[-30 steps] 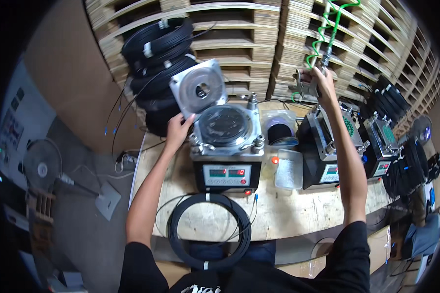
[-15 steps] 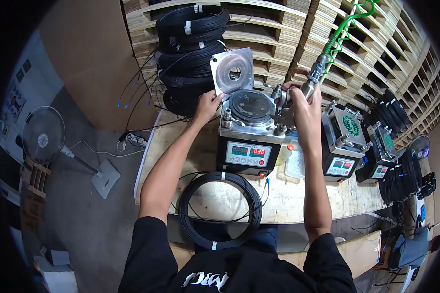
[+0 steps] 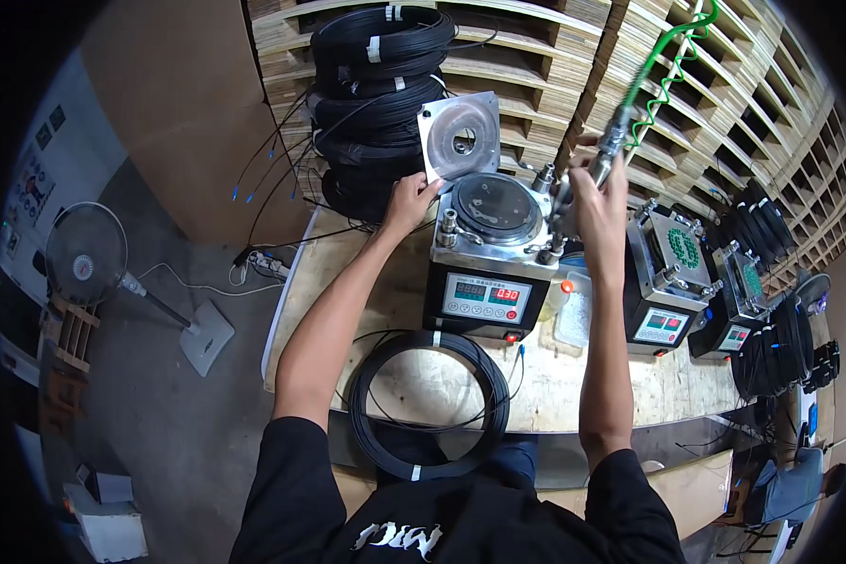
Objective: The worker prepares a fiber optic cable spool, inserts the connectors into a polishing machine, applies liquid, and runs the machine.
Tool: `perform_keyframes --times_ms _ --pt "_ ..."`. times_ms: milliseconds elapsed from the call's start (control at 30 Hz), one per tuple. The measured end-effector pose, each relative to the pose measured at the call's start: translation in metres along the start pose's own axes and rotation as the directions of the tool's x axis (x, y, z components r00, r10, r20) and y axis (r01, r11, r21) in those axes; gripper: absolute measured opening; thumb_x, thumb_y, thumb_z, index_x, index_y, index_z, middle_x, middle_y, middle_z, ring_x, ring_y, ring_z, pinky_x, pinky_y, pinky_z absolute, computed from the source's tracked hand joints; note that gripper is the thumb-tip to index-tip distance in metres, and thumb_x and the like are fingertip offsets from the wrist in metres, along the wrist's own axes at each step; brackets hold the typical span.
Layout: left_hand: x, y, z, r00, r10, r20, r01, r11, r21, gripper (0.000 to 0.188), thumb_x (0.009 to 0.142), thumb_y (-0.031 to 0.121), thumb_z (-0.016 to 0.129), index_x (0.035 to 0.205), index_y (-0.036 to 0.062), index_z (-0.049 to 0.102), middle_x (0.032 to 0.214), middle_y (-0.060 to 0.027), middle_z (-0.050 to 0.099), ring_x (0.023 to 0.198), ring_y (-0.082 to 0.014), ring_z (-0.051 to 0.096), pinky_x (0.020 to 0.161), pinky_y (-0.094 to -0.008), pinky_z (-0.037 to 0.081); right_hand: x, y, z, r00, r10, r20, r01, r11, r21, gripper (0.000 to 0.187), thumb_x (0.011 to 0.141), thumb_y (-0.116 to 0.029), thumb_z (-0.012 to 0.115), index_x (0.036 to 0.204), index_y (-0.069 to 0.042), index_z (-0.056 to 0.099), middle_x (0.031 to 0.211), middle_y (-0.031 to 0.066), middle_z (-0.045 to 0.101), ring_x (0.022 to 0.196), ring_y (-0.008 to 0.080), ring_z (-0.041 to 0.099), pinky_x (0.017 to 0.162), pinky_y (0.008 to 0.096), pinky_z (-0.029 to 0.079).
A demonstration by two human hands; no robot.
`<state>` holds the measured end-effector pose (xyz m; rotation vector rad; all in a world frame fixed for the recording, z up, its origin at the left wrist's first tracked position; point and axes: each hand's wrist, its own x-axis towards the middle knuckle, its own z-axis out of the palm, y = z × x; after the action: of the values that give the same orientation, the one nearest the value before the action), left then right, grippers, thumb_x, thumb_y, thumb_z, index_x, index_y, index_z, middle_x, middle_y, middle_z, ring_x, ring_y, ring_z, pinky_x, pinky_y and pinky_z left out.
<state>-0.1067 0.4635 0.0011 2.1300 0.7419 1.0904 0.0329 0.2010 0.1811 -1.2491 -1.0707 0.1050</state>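
Fingers of both hands are occupied, the left hand pinching, the right hand wrapped round a tool. On the tabletop, the boxy black machine stands between the arms and is probably heavy. The square metal plate, tilted up behind it, looks stiff and fairly weighty, best held by an edge; the left fingers have its lower-left corner. The metal air gun should be light, suiting a full-palm grip; its body passes through the right fingers.

Cable coil before the machine, stacked pallets behind both.
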Motion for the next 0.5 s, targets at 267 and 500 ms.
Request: perform_keyframes --times_ms 267,500 --pt "-0.003 0.003 0.004 0.987 0.15 -0.06 -0.156 0.98 -0.127 0.031 0.095 0.023 0.066 0.096 -0.0079 0.066 0.081 -0.0162 0.074 0.072 -0.0127 0.069 0.064 -0.0313 0.05 0.003 0.016 0.005 0.992 0.086 0.092 -0.095 0.991 0.09 0.027 0.094 -0.011 0.054 0.119 -0.001 0.053 0.093 0.0046 0.059 0.073 0.011 0.057 0.067 0.0275 0.052" --pt "-0.004 0.006 -0.004 0.999 0.006 -0.044 -0.008 1.0 -0.029 0.033 0.092 0.026 0.065 0.094 -0.0069 0.066 0.084 -0.0218 0.073 0.075 -0.0258 0.073 0.066 -0.0366 0.051 0.031 0.011 0.066 0.998 -0.02 0.055 0.006 0.971 0.24 0.027 0.091 -0.006 0.054 0.117 -0.001 0.053 0.083 0.0012 0.052 0.071 0.0096 0.052 0.062 0.0277 0.051"
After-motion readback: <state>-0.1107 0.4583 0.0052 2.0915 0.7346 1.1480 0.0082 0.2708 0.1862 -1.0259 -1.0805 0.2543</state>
